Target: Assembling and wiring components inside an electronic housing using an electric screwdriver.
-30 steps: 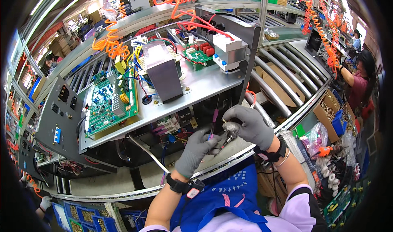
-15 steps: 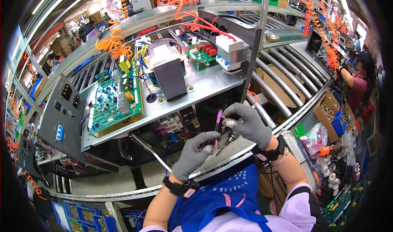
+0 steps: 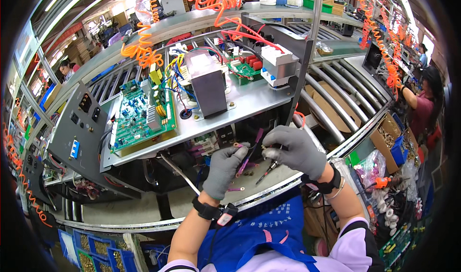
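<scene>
The metal shelf (image 3: 249, 106) overhangs the hands; wires (image 3: 247, 159) crowd the gap beneath.

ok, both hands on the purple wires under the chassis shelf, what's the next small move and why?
Probably bring the ring terminal pinched in the left hand toward the tool tip. The right hand holds a slim driver angled down, and the purple wire hangs loose between the two hands, not yet fastened.

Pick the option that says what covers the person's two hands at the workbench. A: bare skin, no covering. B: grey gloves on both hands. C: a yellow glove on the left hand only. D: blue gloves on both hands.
B: the left hand and the right hand are both in grey gloves as they handle thin purple wires below the open metal chassis.
</scene>
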`<state>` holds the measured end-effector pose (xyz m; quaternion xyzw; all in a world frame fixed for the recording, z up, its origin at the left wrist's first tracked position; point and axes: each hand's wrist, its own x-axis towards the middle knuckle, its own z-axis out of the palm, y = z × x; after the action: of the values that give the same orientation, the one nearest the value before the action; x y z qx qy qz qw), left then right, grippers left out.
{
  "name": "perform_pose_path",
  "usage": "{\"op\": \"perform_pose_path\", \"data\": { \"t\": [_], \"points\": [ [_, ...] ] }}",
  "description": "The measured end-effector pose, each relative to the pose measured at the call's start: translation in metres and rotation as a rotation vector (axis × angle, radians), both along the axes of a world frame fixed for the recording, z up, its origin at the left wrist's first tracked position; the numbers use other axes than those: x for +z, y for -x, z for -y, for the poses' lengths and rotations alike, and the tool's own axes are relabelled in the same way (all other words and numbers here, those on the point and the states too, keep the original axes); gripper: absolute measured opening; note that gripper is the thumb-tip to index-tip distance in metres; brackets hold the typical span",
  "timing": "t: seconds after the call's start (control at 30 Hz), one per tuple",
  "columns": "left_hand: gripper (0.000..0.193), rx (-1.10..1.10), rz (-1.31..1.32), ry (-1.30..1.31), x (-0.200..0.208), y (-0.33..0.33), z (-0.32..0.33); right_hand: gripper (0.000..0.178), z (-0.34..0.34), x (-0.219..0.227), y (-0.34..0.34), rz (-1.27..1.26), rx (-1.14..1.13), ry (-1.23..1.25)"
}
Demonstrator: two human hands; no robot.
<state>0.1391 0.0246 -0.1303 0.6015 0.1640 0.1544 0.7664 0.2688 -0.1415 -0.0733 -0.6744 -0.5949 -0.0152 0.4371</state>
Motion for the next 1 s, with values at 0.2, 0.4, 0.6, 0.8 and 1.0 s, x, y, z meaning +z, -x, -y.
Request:
{"op": "perform_pose_path", "data": {
  "t": [0.2, 0.4, 0.6, 0.8, 1.0],
  "points": [
    [0.019, 0.075, 0.179, -0.213, -0.014, -0.025, 0.025, 0.018, -0.017, 0.000, 0.003, -0.016, -0.065, 0.089],
    [0.024, 0.198, 0.139, -0.425, -0.007, -0.020, 0.023, 0.022, -0.030, -0.007, 0.006, -0.346, -0.063, 0.074],
    [0.024, 0.268, 0.233, -0.608, -0.015, -0.029, 0.034, 0.023, -0.025, 0.004, 0.009, -0.494, -0.042, 0.112],
    [0.016, 0.201, 0.193, -0.540, -0.020, -0.030, 0.030, 0.014, -0.039, -0.003, 0.005, -0.382, -0.075, 0.134],
    [0.016, 0.249, 0.149, -0.545, -0.034, -0.040, 0.031, 0.013, -0.041, -0.011, -0.002, -0.382, -0.131, 0.196]
  ]
}}
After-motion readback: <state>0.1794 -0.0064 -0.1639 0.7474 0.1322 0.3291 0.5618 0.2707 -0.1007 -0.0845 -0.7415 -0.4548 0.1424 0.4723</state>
